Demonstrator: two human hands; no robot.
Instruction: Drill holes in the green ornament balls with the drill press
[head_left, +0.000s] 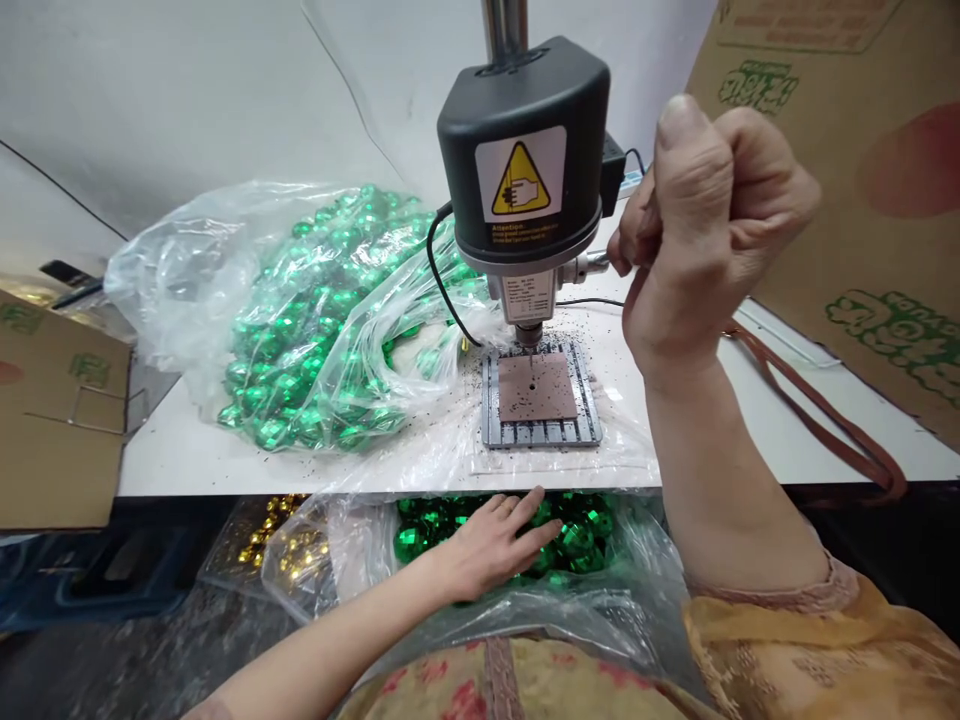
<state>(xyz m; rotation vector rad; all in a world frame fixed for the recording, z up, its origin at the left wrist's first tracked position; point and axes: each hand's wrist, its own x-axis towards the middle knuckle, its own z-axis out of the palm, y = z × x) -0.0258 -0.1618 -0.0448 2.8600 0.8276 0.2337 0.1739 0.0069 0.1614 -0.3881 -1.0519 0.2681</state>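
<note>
Green baubles [577, 535] under left hand [491, 545]

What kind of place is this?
Probably a small craft workshop. A bench drill press stands on a white table, with bags of shiny green beads and cardboard boxes around.

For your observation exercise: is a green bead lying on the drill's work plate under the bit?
No: the brown work plate is bare under the bit, and the left hand rests on green beads in the lower bag.
</note>
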